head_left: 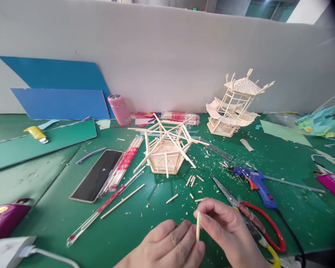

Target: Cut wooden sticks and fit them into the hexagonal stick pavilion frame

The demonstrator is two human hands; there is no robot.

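A short wooden stick piece [198, 227] stands nearly upright between my two hands, close to the front of the table. My right hand [229, 232] pinches its upper part between thumb and fingertips. At its lower end, my left hand [170, 245] closes on it with the thumb below and the fingers curled together. Beyond my hands stands a six-sided wooden stick frame [166, 160] with crossed sticks over its top. Several cut stick bits [192, 181] and crumbs lie between the frame and my hands.
Scissors [231, 197] and a blue glue gun [257, 182] lie right of my hands. A stick pagoda [234, 108] stands at the back right. Left are a phone [97, 176], packs of sticks [125, 163], a pink bottle [119, 109] and a yellow cutter [36, 134].
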